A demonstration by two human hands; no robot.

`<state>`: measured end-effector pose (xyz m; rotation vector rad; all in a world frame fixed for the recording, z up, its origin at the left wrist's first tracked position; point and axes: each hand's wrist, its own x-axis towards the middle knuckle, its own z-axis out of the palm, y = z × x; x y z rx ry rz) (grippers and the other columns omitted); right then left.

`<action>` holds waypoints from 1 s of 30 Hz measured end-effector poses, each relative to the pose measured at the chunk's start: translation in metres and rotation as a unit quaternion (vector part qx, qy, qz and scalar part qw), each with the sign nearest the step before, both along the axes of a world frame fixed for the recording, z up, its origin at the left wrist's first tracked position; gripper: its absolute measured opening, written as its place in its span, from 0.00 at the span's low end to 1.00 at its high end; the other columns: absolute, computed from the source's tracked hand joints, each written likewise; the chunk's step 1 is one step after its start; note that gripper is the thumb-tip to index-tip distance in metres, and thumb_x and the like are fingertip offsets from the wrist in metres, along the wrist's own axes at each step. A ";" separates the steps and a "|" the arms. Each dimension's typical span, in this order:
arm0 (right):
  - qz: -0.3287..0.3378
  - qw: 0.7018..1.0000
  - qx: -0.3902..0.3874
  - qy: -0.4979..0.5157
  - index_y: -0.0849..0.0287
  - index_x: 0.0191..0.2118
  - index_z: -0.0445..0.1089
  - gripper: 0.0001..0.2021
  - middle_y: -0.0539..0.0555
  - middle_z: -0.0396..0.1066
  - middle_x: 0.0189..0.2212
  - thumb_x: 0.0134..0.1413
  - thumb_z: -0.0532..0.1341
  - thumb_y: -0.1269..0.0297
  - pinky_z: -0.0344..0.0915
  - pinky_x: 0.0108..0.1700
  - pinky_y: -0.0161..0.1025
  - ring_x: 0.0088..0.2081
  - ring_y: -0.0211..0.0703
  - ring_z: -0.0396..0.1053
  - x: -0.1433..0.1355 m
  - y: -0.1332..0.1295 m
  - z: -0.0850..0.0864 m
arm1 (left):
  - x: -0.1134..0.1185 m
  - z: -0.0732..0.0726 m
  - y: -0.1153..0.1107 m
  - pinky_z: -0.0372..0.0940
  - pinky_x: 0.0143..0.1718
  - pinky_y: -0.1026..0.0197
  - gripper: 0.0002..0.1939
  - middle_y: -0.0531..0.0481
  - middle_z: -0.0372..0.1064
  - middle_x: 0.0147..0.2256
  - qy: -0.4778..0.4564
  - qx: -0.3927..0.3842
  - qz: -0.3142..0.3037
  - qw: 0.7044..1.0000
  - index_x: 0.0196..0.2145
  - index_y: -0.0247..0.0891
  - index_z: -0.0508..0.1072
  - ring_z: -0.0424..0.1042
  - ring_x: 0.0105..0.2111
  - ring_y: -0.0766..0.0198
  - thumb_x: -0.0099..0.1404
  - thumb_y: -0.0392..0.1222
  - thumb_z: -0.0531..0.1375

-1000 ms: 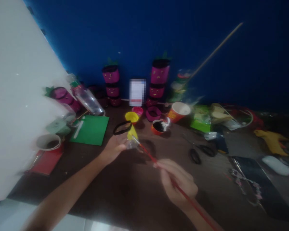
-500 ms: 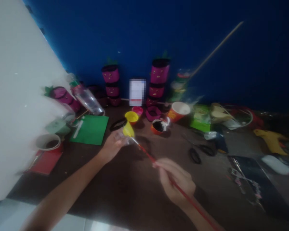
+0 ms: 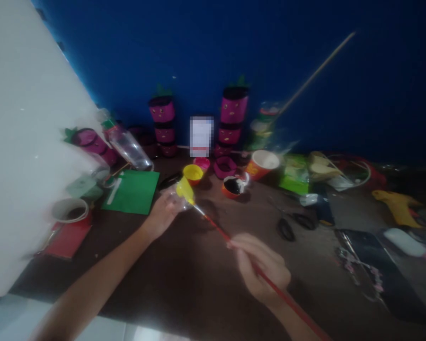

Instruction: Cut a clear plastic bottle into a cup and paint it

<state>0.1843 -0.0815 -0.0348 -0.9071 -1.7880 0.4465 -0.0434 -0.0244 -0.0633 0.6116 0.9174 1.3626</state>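
My left hand (image 3: 165,210) is closed around a small clear plastic piece (image 3: 180,201) that carries bright yellow paint; its exact shape is blurred. In my right hand (image 3: 262,267) is a long red-handled paintbrush (image 3: 218,228), gripped like a pen. The brush tip touches the yellow patch on the plastic. Just beyond stands a small cup of yellow paint (image 3: 193,174), with a pink paint cup (image 3: 201,164) behind it. A cup of dark paint (image 3: 231,186) with a whitish smear on its rim sits to the right.
Purple stacked figures (image 3: 233,109) with faces stand along the blue wall. Green card (image 3: 133,192) and a paper cup (image 3: 71,210) lie left. Scissors (image 3: 287,228), a dark flat case (image 3: 379,270), a yellow glue gun (image 3: 397,206) and an orange cup (image 3: 262,165) occupy the right.
The yellow-painted plastic piece has shifted slightly left and turned in my left hand, showing more yellow. The brush tip has followed it slightly left and stays on it.
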 end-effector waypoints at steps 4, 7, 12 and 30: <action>-0.018 1.000 0.016 0.005 0.58 0.36 0.71 0.12 0.53 0.75 0.28 0.49 0.55 0.80 0.73 0.36 0.38 0.32 0.41 0.74 0.002 -0.002 0.001 | 0.001 0.000 0.002 0.62 0.50 0.54 0.22 0.50 0.72 0.35 0.019 -0.009 0.002 1.000 0.33 0.38 0.72 0.72 0.41 0.59 0.40 0.43 0.72; -0.006 1.000 0.028 -0.009 0.59 0.38 0.70 0.13 0.54 0.75 0.30 0.49 0.55 0.81 0.73 0.37 0.38 0.33 0.41 0.74 0.000 -0.003 0.000 | 0.003 -0.004 0.003 0.64 0.48 0.55 0.18 0.50 0.73 0.34 0.042 0.013 -0.019 0.999 0.32 0.38 0.73 0.72 0.39 0.60 0.41 0.42 0.72; 0.008 0.998 0.061 -0.020 0.60 0.41 0.70 0.15 0.54 0.75 0.31 0.49 0.56 0.81 0.73 0.39 0.38 0.34 0.41 0.74 -0.007 -0.005 -0.005 | 0.003 -0.011 0.000 0.61 0.51 0.52 0.26 0.49 0.74 0.39 0.040 0.049 -0.052 0.997 0.38 0.40 0.74 0.71 0.43 0.56 0.39 0.43 0.72; 0.018 0.996 0.076 -0.033 0.62 0.43 0.71 0.16 0.55 0.74 0.33 0.48 0.57 0.81 0.74 0.39 0.37 0.34 0.41 0.74 -0.010 -0.005 -0.013 | 0.001 -0.024 -0.002 0.58 0.54 0.48 0.28 0.47 0.72 0.43 0.064 0.076 -0.064 0.993 0.42 0.39 0.73 0.70 0.46 0.54 0.41 0.40 0.71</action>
